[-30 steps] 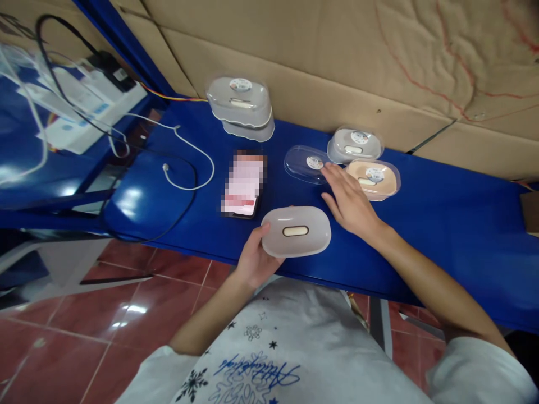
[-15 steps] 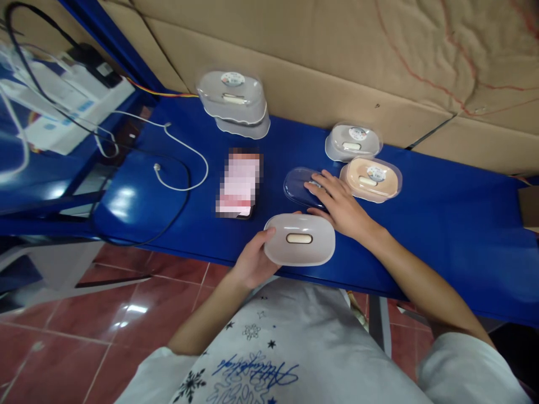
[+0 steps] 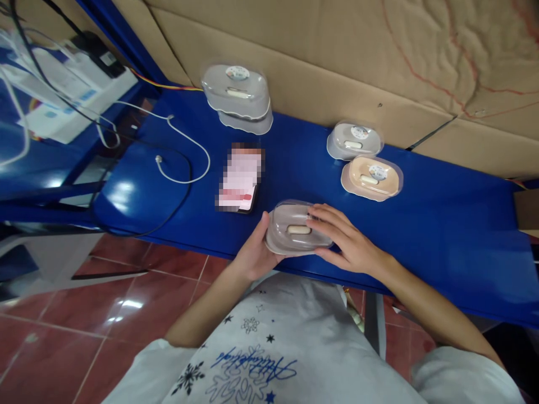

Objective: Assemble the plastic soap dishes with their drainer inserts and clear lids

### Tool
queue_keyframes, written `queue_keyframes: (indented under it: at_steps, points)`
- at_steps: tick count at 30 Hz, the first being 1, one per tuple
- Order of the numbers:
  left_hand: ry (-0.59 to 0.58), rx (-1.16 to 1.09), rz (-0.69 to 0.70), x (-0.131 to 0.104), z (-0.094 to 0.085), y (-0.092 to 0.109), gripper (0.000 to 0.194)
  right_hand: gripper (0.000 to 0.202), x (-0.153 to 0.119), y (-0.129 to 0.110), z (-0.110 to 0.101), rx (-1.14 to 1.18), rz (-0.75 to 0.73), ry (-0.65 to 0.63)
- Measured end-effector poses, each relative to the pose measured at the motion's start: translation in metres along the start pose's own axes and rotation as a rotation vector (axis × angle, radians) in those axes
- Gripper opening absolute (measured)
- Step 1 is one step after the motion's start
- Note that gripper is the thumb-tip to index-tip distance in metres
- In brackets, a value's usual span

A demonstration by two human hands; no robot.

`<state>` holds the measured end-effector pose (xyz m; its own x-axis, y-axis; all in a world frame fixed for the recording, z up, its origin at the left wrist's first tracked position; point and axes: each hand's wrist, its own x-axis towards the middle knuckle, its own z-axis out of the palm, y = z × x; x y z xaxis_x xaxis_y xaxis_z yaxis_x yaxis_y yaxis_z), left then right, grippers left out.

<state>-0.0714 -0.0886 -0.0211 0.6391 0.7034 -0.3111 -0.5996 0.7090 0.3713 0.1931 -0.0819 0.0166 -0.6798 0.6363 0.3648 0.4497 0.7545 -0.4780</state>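
Close to the table's front edge, my left hand [image 3: 253,252] grips a grey oval plastic container [image 3: 275,245] from its left side, thumb along the rim. A cream-coloured oblong piece shows in the middle of its top. My right hand [image 3: 343,238] holds a clear plastic cover [image 3: 290,209] over that container, fingers curved across its right part. The cover sits on or just above the container; whether it is fully seated I cannot tell. My right fingers partly hide its label.
Several similar covered containers stand toward the back: a grey stack [image 3: 242,104], a single grey one [image 3: 351,140] and a peach one [image 3: 373,178]. A phone [image 3: 240,179] lies left of my hands. White cable [image 3: 202,151] and a power strip [image 3: 80,106] are at the left.
My right hand has lifted the clear cover off the table and brought it toward me, onto or over the grey container. My left hand still holds the container, now slightly higher in view.
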Motion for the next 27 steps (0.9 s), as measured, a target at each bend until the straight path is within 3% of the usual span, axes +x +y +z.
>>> queue_keyframes:
  at_steps: [5, 12, 18, 23, 27]
  points:
    - [0.041, 0.043, 0.013, 0.0, -0.001, -0.002, 0.075, 0.074, -0.005, -0.004, 0.013, -0.101, -0.049, 0.062]
    - [0.045, 0.052, 0.082, 0.0, 0.001, -0.004, 0.073, 0.076, -0.007, -0.006, 0.015, -0.132, -0.119, 0.068]
    - [0.133, 0.082, 0.129, 0.002, 0.004, -0.006, 0.058, 0.066, -0.002, -0.008, 0.016, -0.109, -0.055, 0.098]
    - [0.162, 0.051, 0.138, 0.001, 0.003, -0.005, 0.047, 0.076, -0.003, -0.007, 0.017, -0.205, -0.104, 0.062]
    - [0.131, 0.0, 0.09, 0.0, 0.0, -0.003, 0.062, 0.078, -0.003, -0.004, 0.011, -0.344, -0.137, 0.027]
